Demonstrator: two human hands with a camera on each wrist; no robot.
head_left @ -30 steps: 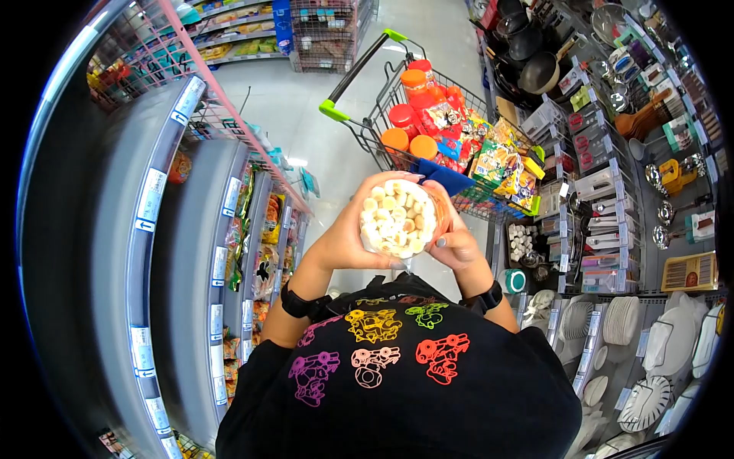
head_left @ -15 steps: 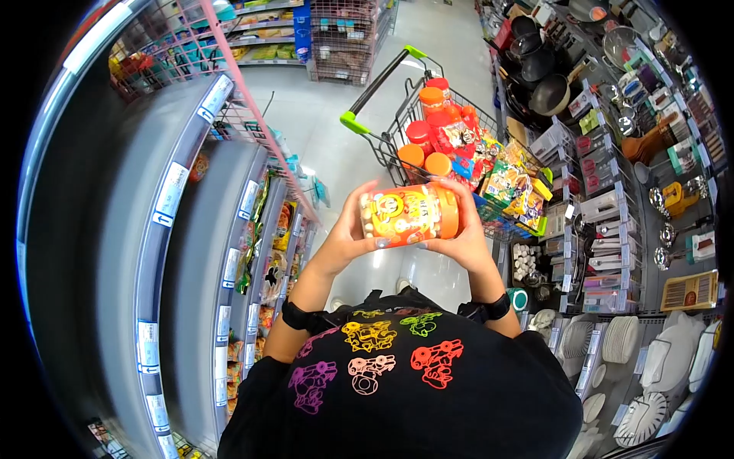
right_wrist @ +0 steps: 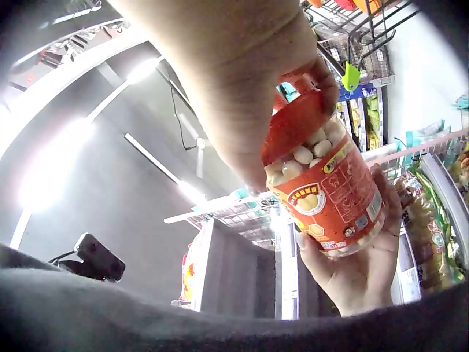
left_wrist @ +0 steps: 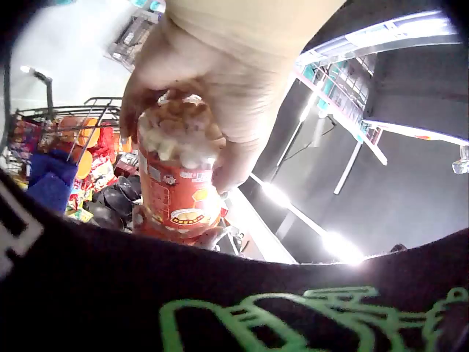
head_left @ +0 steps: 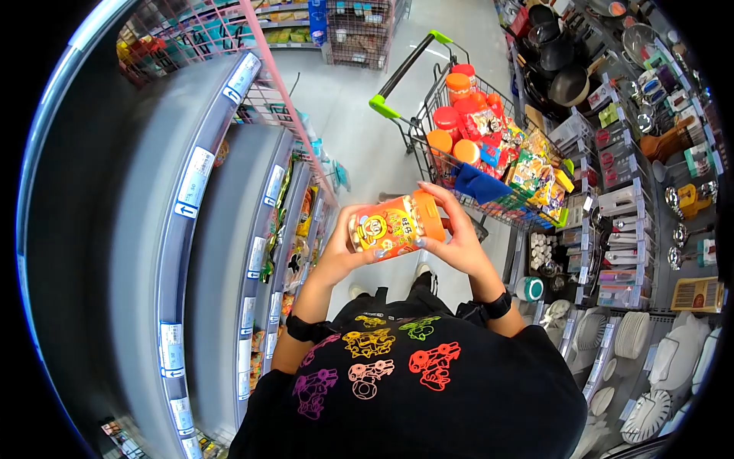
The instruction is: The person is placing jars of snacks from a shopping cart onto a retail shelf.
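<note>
A clear jar with an orange lid and orange label (head_left: pixel 391 228), filled with small pale round snacks, is held tilted in front of the black shirt. My left hand (head_left: pixel 340 246) grips its base end, and in the left wrist view the fingers and thumb of that hand (left_wrist: pixel 201 95) curl round the bottom. Around the lid end curls my right hand (head_left: pixel 459 241). In the right wrist view the right hand (right_wrist: pixel 249 110) covers part of the orange lid (right_wrist: pixel 297 125), while the label (right_wrist: pixel 333 198) faces the camera.
A shopping cart (head_left: pixel 397 76) with orange- and red-lidded jars and snack bags stands ahead to the right. Grey shelves (head_left: pixel 195 183) with price tags run along the left. Pans (head_left: pixel 569 84), utensils and white dishes (head_left: pixel 631 334) line the right side.
The jar has turned from its base facing up to its label facing up, and now tilts with the lid end higher. The cart and shelves have shifted rightward in view.
</note>
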